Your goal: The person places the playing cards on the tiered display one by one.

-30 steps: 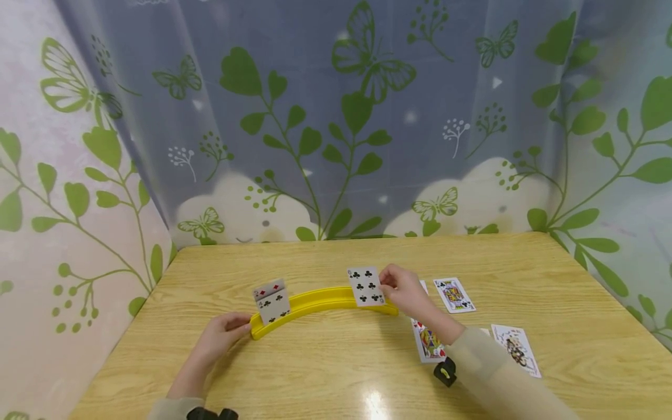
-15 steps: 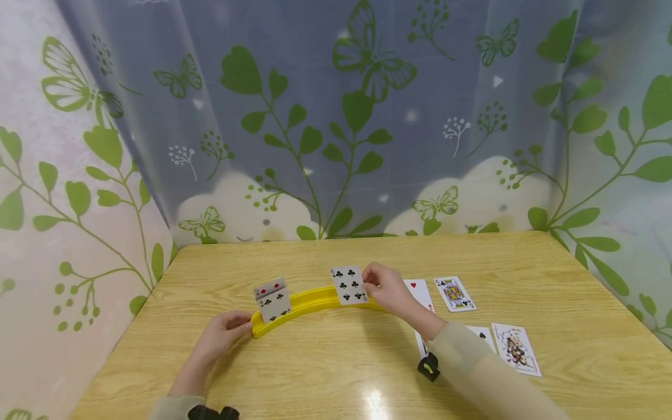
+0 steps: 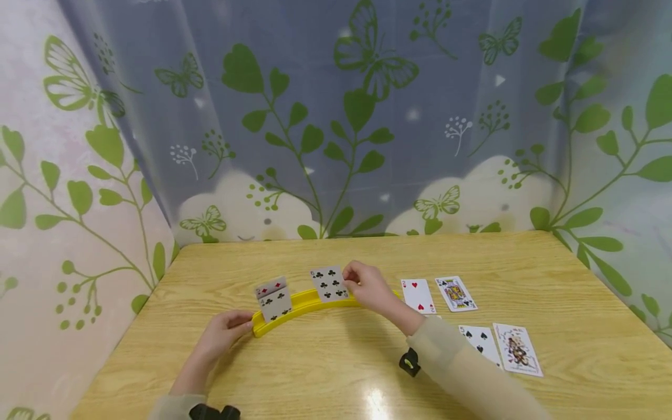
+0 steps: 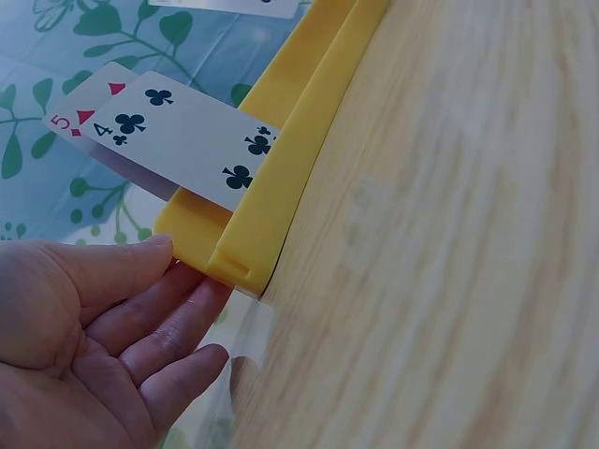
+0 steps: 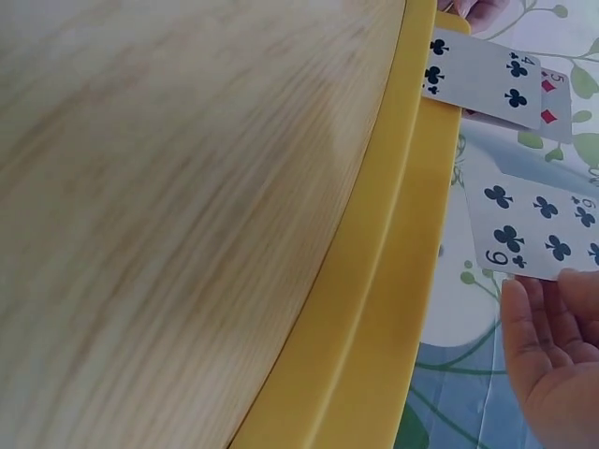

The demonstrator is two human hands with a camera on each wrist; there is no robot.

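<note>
A curved yellow card holder (image 3: 305,301) lies on the table. My left hand (image 3: 223,333) pinches its left end between thumb and fingers, as the left wrist view shows. Upright in the slot near that end stand a four of clubs (image 4: 192,136) and, partly hidden behind it, a five of diamonds (image 4: 70,117). My right hand (image 3: 370,289) pinches a six of clubs (image 3: 329,284) by its right edge, face toward me. In the right wrist view this card (image 5: 533,226) is apart from the two standing cards, beyond the holder's rim.
Loose cards lie face up at the right: a two of hearts (image 3: 418,296), a king of clubs (image 3: 456,293), a five of spades (image 3: 480,344) and a joker (image 3: 518,350). My right sleeve (image 3: 462,361) partly covers that area. A patterned curtain (image 3: 294,146) borders the wooden table (image 3: 315,373).
My right hand has carried the six of clubs leftward along the holder, toward the standing cards. The two of hearts and five of spades have come into view. My left hand stays put.
</note>
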